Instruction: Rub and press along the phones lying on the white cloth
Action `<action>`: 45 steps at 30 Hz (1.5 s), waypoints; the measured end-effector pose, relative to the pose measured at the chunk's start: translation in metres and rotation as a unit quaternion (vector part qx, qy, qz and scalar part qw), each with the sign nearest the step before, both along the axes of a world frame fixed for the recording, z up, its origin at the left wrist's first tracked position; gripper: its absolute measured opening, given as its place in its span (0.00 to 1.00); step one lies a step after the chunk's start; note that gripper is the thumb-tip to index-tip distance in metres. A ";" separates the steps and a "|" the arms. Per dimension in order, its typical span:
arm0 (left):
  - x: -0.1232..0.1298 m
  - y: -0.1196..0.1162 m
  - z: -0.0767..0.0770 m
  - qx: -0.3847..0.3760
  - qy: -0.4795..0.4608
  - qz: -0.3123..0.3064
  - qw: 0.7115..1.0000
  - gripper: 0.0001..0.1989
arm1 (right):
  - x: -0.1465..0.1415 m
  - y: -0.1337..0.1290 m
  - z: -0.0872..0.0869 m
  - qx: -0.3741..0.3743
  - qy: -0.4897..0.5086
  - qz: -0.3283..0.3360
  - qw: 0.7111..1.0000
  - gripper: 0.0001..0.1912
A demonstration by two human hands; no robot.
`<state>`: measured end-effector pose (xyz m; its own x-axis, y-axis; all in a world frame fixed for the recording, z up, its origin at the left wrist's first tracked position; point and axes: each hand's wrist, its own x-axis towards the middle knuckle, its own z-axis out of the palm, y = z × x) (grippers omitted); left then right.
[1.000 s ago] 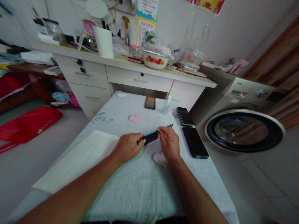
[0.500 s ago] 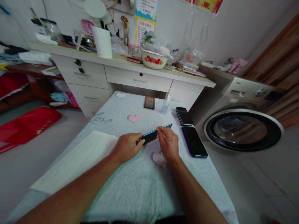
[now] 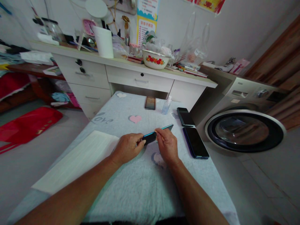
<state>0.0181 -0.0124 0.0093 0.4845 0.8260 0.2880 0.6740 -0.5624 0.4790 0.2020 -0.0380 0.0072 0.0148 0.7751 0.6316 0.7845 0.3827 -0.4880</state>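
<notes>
A dark phone with a shiny blue edge point(image 3: 150, 137) is held tilted above the cloth-covered table point(image 3: 131, 187). My left hand point(image 3: 128, 147) grips its left end between thumb and fingers. At the phone's upper long edge, the fingers of my right hand point(image 3: 167, 144) are pinched together; whether anything small is between them is too small to tell. Two more phones lie to the right, a smaller one point(image 3: 185, 117) behind a larger one point(image 3: 196, 142). A small clear spray bottle point(image 3: 166, 106) stands beyond my hands, beside a blurred card-like item point(image 3: 150, 103).
A white sheet point(image 3: 77, 162) lies on the table's left side. Behind stands a white desk point(image 3: 140, 80) with a floral bowl point(image 3: 155, 60), a paper roll point(image 3: 103, 42) and plastic bags. A washing machine point(image 3: 243, 125) is at the right, a red bag point(image 3: 30, 125) on the floor at left.
My right hand has shifted slightly left along the phone's edge. My left hand keeps its hold on the phone.
</notes>
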 end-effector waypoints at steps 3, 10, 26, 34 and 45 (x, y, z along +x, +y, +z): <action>0.000 0.000 0.000 0.001 -0.002 -0.002 1.000 0.10 | -0.004 -0.002 -0.002 0.001 -0.009 0.021 1.000 0.12; -0.001 -0.001 -0.001 0.000 -0.003 -0.008 1.000 0.10 | -0.007 -0.003 -0.005 -0.011 -0.026 0.046 0.999 0.13; 0.000 -0.001 0.003 0.003 0.005 -0.004 1.000 0.10 | -0.005 -0.004 -0.005 -0.023 -0.031 0.014 0.999 0.14; 0.000 -0.001 0.001 0.004 0.004 -0.009 1.000 0.10 | -0.015 -0.009 -0.001 -0.037 -0.058 0.058 0.996 0.15; 0.000 -0.001 0.001 0.000 0.002 -0.006 1.000 0.10 | -0.011 -0.008 -0.002 -0.023 -0.056 0.054 0.997 0.14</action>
